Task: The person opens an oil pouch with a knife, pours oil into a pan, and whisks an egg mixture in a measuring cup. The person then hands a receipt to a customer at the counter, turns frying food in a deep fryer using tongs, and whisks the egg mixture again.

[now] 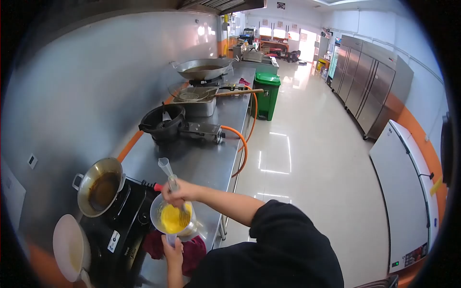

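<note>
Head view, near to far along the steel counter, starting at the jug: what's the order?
Clear jug of yellow mixture → black ring burner → rectangular steel pan → large wok. Left out the strainer: it overlaps the steel pan.

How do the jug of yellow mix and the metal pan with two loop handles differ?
The jug is pale and see-through, while the pan is metallic and browned at the bottom. The left hand grips the jug's handle; no hand touches the pan. Both are round and open-topped.
</note>
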The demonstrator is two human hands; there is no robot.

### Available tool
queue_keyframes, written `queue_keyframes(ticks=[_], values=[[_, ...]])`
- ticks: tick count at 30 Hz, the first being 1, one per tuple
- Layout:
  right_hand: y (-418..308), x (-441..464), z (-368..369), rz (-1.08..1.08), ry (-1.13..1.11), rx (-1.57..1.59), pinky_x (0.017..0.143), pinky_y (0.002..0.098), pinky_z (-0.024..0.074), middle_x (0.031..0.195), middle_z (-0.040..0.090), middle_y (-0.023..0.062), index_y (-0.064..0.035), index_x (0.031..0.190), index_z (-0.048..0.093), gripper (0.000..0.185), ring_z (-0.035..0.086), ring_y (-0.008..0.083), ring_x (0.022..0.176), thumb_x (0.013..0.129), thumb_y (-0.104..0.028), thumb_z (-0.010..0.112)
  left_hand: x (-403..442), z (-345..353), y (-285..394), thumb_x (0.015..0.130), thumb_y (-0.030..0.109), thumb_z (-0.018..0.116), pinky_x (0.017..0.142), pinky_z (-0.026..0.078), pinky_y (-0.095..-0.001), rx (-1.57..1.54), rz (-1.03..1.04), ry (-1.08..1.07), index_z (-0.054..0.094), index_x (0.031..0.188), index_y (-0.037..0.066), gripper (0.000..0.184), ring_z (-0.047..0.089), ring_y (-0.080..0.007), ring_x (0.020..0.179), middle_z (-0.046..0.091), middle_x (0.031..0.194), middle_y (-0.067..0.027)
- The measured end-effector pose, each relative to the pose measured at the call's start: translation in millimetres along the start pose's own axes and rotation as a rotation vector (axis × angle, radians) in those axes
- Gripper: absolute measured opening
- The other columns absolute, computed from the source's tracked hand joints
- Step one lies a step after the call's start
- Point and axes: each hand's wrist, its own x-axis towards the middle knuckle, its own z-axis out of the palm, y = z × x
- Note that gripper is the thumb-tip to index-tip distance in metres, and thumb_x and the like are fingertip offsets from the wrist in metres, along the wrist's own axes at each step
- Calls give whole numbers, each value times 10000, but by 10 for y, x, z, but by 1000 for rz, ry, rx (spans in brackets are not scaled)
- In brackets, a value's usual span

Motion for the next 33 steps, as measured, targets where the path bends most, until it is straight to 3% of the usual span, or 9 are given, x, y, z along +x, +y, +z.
queue_keyframes(ticks=[3,7,13,17,21,23,27,30,33], values=[[-9,65,20,-107,334,-50,467,233,385,552,491,34,-39,659,522,169,481,112,490,700,-160,632,-22,43,-22,817,99,506,392,351,-219,24,5,-5,353,1041,48,276,429,-80,453,439,631,-23],[161,-27,-123,79,-212,312,385,240,346,505,465,34,-38,636,490,206,439,116,390,735,-167,616,-12,38,11,817,95,506,391,349,-218,-26,10,73,356,1029,47,264,426,-78,452,441,632,-22],[261,16,28,-192,209,286,370,223,286,486,416,-1,-41,635,489,197,375,85,375,741,-151,613,22,53,-28,813,96,515,383,341,-210,9,32,54,364,1055,56,288,415,-70,440,446,632,-23],[-41,105,-197,-4,436,-486,399,232,360,544,497,20,-61,674,543,80,456,100,429,731,-84,595,102,-165,-299,806,179,552,652,455,-320,276,69,62,401,1127,27,385,555,-212,726,545,838,-113],[306,42,-56,-230,196,488,345,252,260,492,399,5,-67,660,463,153,335,98,363,760,-104,572,62,-100,-162,777,216,597,713,445,-365,312,-41,97,415,1108,27,422,583,-312,840,582,910,-186],[197,-29,-154,116,-69,336,348,242,248,469,377,10,-67,648,440,175,335,92,365,754,-107,574,38,-116,-110,769,209,605,683,455,-391,311,34,117,414,1073,31,401,591,-360,830,589,872,-215],[73,192,-116,-279,319,341,370,236,308,511,413,16,-38,694,487,168,371,116,374,727,-146,612,54,-100,114,774,201,597,669,459,-389,371,33,104,417,1058,36,374,589,-379,825,595,854,-214],[281,161,116,-51,-209,-4,391,235,342,534,481,41,-28,702,510,171,443,109,421,721,-157,620,51,-121,80,775,197,594,664,459,-388,341,65,83,419,1046,40,359,588,-380,830,595,859,-213],[-75,277,77,41,130,-180,395,236,353,548,506,55,-14,682,506,181,460,111,426,715,-152,618,64,-122,150,774,197,596,668,459,-386,306,40,56,419,1051,40,365,594,-368,836,596,865,-210]])
